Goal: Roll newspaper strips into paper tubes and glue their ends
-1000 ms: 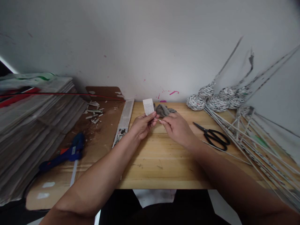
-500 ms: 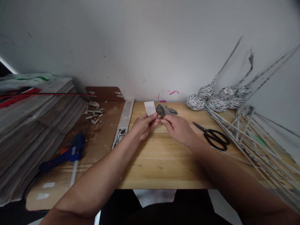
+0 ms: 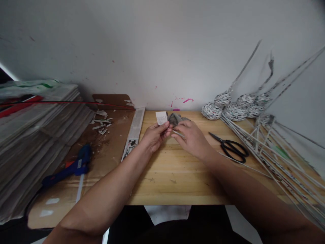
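A small printed paper piece (image 3: 161, 118) stands up from my left hand (image 3: 157, 135), pinched between thumb and fingers. Just right of it, my right hand (image 3: 190, 135) has thumb and fingertips closed round a thin pale paper stick (image 3: 179, 134), whose tip points toward my left fingers. The two hands are close together above the wooden table (image 3: 175, 183). Behind them lies a crumpled grey cloth (image 3: 175, 118), partly hidden by my right hand.
Black scissors (image 3: 233, 149) lie right of my right arm, near woven paper balls (image 3: 212, 111) and long paper sticks (image 3: 274, 166). At left are a blue glue gun (image 3: 80, 162), a newspaper strip (image 3: 137, 125), paper scraps (image 3: 103, 123) and a tall newspaper stack (image 3: 38, 145).
My right fingers have drawn slightly apart from my left ones and lifted, and the thin stick now shows between them. The paper piece in my left hand has tilted and shifted a little left.
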Demonstrator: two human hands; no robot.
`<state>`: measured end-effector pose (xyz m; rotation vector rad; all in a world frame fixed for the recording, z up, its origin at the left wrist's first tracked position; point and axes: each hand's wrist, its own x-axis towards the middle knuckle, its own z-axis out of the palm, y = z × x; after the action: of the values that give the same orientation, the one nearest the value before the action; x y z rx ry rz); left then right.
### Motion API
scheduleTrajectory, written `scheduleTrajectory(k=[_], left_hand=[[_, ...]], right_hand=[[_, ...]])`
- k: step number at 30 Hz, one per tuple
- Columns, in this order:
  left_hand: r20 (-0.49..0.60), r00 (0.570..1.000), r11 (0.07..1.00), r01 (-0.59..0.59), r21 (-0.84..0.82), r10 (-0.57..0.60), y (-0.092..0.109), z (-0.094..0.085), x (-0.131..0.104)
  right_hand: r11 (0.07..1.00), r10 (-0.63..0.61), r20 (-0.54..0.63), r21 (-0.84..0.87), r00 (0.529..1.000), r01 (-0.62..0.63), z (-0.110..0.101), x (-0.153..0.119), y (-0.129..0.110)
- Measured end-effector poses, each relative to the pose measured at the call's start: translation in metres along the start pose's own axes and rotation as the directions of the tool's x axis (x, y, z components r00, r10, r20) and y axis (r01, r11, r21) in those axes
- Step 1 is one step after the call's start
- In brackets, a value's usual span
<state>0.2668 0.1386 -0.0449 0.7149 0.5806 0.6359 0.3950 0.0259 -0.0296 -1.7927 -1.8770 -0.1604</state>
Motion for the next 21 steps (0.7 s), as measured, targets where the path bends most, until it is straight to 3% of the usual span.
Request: scheduleTrajectory(k=[3, 8, 16, 21], left_hand=[[0.005, 1.0, 1.0, -0.003, -0.01, 0.003, -0.0004, 0.0001, 0.0002], [0.011, 1.0, 1.0, -0.002, -0.022, 0.003, -0.0008, 0.0009, -0.0002], [0.002, 1.0, 1.0, -0.013, -0.024, 0.013, 0.0005, -0.0002, 0.0005], [0.014, 1.0, 0.999, -0.028, -0.034, 0.028, 0.0001, -0.0026, 0.0027]], right_hand=[[1.0, 0.0, 0.02, -0.021, 1.0, 0.001, -0.0004, 0.0009, -0.0018], [0.989, 0.14, 0.093, -0.058, 0.986, -0.135, -0.0008, 0.0004, -0.0051], [0.996, 0.031, 0.038, -0.085, 0.999, -0.028, -0.0014, 0.0014, -0.0017], [0.997, 0.076, 0.085, -0.031, 0.993, -0.074, -0.001, 0.0019, -0.0015]])
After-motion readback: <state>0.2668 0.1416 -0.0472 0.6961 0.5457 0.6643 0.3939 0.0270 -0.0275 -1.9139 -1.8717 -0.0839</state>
